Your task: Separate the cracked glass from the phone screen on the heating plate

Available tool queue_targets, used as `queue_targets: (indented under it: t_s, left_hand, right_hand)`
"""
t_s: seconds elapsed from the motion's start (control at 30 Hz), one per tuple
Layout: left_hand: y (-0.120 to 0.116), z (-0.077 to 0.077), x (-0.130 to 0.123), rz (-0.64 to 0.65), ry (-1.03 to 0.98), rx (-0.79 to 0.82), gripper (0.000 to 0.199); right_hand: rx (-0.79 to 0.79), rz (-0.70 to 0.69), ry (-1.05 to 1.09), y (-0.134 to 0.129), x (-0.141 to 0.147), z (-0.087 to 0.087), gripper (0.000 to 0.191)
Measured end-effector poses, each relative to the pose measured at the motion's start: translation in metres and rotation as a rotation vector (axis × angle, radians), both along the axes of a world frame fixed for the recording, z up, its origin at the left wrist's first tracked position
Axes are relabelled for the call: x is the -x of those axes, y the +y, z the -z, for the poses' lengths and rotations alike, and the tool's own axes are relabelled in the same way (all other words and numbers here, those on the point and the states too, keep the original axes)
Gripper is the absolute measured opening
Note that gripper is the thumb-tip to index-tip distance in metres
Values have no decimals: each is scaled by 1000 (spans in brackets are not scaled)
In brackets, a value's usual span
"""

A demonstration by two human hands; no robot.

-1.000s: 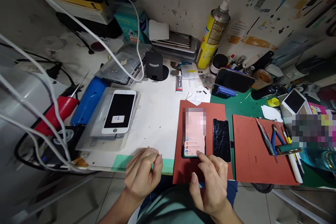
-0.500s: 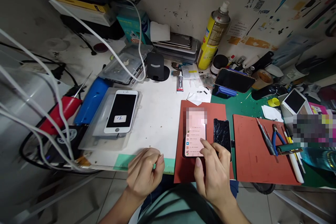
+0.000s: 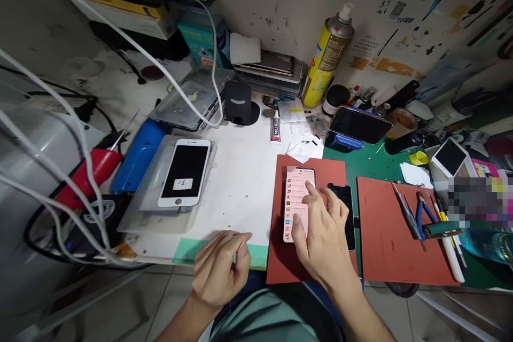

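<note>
A smartphone [image 3: 298, 204] with a lit pink list on its screen lies on the left red-brown mat [image 3: 276, 267]. Over its right half reaches my right hand [image 3: 326, 230], fingers bent and apart, holding nothing. The index fingertip is at the upper right of the screen; whether it touches, I cannot tell. Partly under that hand, a dark phone screen [image 3: 340, 192] lies to the right. At the table's front edge, by a strip of green tape [image 3: 186, 251], my left hand [image 3: 220, 267] is loosely curled closed, with nothing visible in it.
A white phone [image 3: 186, 171] rests on a clear plastic case [image 3: 136, 208] at left, beside white cables [image 3: 86, 155]. A yellow spray can [image 3: 326, 59] and a phone on a stand [image 3: 360, 124] are at the back. Blue-handled pliers [image 3: 420, 214] lie on the right mat [image 3: 385, 246].
My right hand has moved up over the lit phone, its index finger now higher on the screen. The list on the screen has shifted. My left hand has barely moved.
</note>
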State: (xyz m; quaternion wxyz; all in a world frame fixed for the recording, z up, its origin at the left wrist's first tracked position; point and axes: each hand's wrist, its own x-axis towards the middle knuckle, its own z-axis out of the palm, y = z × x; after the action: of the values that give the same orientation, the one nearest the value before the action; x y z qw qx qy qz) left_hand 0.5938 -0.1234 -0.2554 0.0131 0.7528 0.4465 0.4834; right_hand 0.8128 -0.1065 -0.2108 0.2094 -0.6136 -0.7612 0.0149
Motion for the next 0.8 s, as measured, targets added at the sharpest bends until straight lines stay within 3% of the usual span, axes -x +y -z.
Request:
queue_targets:
  t_s: [0.23, 0.47, 0.6, 0.67, 0.73, 0.8]
  left_hand:
    - [1, -1, -2, 24, -33, 24, 16]
    - [-3, 6, 10, 78, -124, 0, 12]
    - [-23, -1, 15, 61, -159, -4, 36]
    - [-41, -6, 6, 167, -157, 44, 41]
    - [-61, -6, -19, 390, -146, 140, 45]
    - [-79, 2, -59, 649, -141, 238, 46]
  right_hand:
    - [-219, 4, 202, -41, -6, -1, 21]
    - [-244, -252, 406, -92, 4, 10, 20]
    - [-273, -410, 400, -104, 2, 11, 13]
    - [-252, -408, 366, -114, -6, 9, 16]
    - [-245, -329, 316, -129, -18, 6, 20]
    - [-327, -180, 286, -150, -34, 5, 26]
